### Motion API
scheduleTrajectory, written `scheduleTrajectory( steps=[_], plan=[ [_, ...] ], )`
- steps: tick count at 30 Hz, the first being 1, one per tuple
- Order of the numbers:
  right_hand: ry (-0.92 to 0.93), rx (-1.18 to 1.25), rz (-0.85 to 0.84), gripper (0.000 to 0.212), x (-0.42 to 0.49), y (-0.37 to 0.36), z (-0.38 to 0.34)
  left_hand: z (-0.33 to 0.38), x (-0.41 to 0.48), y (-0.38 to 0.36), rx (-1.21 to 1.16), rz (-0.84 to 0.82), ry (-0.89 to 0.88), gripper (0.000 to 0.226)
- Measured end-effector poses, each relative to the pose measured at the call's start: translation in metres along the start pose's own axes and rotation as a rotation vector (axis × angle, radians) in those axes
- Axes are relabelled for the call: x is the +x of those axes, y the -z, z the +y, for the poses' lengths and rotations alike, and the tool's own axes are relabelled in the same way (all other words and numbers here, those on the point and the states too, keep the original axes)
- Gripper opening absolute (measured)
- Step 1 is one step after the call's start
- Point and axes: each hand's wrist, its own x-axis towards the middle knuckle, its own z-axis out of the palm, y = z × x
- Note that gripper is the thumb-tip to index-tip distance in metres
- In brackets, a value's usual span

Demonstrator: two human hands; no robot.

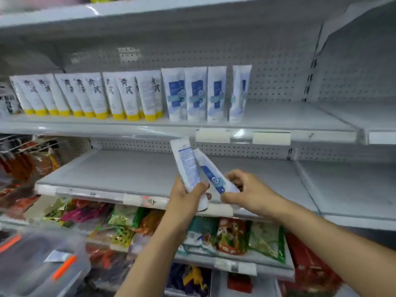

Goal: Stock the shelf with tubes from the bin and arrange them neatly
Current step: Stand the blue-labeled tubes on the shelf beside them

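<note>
My left hand [188, 196] grips a white tube with blue print [186, 166], held upright in front of the middle shelf. My right hand [244, 189] pinches a second white and blue tube [211, 175] that leans left against the first. On the upper shelf [289, 123] several matching blue-label tubes [205, 93] stand cap down in a row. Left of them stands a long row of white tubes with yellow caps [90, 95]. A clear plastic bin [42, 264] with orange latches sits blurred at the lower left.
The upper shelf is bare to the right of the blue-label tubes. The middle shelf [128, 172] behind my hands is bare. Bagged snacks [231, 234] fill the lower shelf, and more packets hang at the left [27, 161]. A pegboard wall backs the shelves.
</note>
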Motion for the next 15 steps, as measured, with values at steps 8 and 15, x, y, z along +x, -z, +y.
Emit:
scheduleTrajectory(
  steps=[8, 15],
  plan=[
    [0.126, 0.305, 0.347, 0.026, 0.008, 0.105, -0.015, 0.056, 0.033, -0.083, 0.081, -0.079, -0.113, 0.024],
    [0.19, 0.221, 0.483, 0.026, 0.063, 0.164, -0.035, 0.083, 0.068, -0.101, 0.087, -0.068, -0.114, 0.03]
  ],
)
